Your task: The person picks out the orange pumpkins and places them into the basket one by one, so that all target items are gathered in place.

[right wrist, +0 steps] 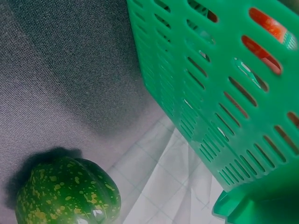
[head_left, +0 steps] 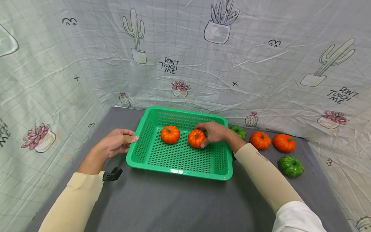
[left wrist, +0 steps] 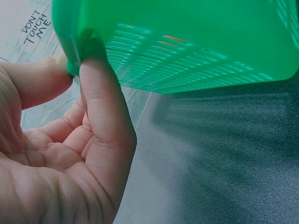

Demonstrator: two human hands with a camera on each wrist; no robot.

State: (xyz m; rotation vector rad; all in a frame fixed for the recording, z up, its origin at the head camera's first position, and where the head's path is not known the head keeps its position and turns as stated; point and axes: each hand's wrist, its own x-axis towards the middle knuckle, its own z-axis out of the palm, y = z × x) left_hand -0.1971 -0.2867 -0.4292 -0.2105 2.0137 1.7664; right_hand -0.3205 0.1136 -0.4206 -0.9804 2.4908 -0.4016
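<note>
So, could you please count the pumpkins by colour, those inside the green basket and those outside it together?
Orange pumpkins: 4
Green pumpkins: 2
Total: 6

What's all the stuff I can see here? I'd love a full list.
Basket: one, green, middle of the head view
Loose pumpkin: one, orange, inside the basket
Held pumpkin: one, orange, inside the basket, in the right hand's grip
Outer pumpkins: two, orange, side by side, right of the basket
Speckled pumpkins: two, green, right of the basket, one partly behind the right arm
Table: one, grey, underneath
Printed cloth: pale, with cactus drawings, behind and at both sides; number of pieces unclear
Wrist piece: black, at the left wrist
Sleeves: beige, both forearms; white higher on the right
Left hand: one, bare, pinching the basket's left rim
Right hand: one, bare, inside the basket
</note>
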